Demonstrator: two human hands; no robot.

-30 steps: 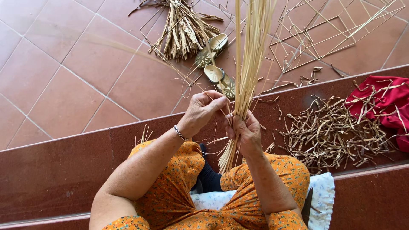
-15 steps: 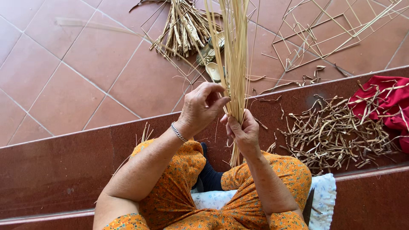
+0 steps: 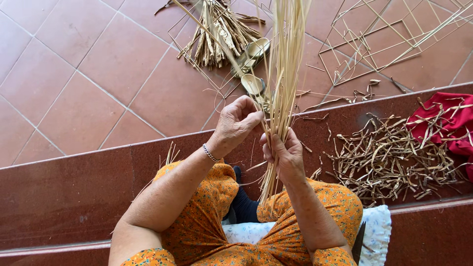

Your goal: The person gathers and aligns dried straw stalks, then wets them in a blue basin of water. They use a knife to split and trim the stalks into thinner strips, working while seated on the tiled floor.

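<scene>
Pale yellow straw bundle, orange floral-print dress (small speckled blooms), red cloth, terracotta floor tiles.

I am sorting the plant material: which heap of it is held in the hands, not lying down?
The upright bundle of pale straw stalks, gripped by both hands; the dry strips lie beside the right hand, and another bundle lies on the floor.

- Left — the tiled floor and the dark red step lie open; a hand could pass there.
- Far centre: a straw bundle and two sandals block the floor.
- Far right: thin stick frames crowd the tiles.
- Right — a heap of dried strips and a red cloth fill the step.
</scene>
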